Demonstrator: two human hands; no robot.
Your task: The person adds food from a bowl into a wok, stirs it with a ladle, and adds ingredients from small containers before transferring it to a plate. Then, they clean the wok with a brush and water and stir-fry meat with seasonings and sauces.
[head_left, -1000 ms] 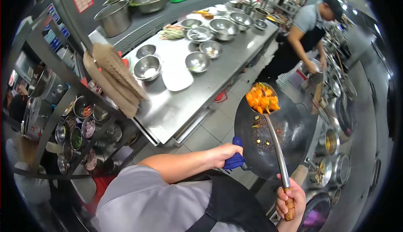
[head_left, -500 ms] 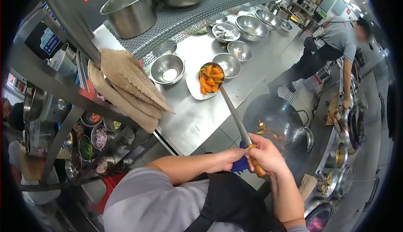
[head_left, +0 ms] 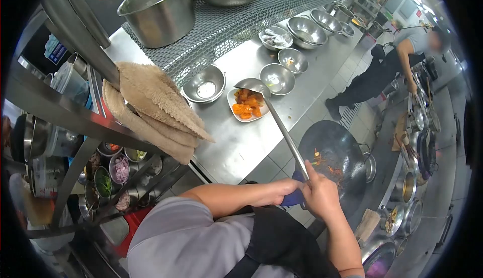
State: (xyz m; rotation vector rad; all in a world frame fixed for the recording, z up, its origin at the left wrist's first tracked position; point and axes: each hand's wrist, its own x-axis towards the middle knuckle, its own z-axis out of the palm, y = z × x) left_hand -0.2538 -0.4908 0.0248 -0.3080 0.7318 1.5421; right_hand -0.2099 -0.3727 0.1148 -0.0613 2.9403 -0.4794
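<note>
My right hand (head_left: 321,193) grips the long handle of a metal ladle (head_left: 284,129). The ladle's bowl is tipped on its side over a small white plate (head_left: 242,119) on the steel counter. Glossy orange food pieces (head_left: 246,105) lie on that plate. My left hand (head_left: 283,191) is closed on a bunched blue cloth (head_left: 294,197) at the near side of a black wok (head_left: 332,145); whether the cloth wraps a wok handle is hidden. Some orange scraps and oil cling to the wok's inside.
Metal bowls (head_left: 205,84) line the counter (head_left: 221,152) beside the plate. Brown towels (head_left: 156,112) hang at the left, near a steel pot (head_left: 157,19) on a perforated shelf. A co-worker (head_left: 387,62) reaches over the stove side at the right. Ingredient bowls (head_left: 119,168) stand lower left.
The ladle was full of orange pieces and is now tipped over, with the pieces on the plate. My right hand has rotated the handle. The co-worker's legs have shifted.
</note>
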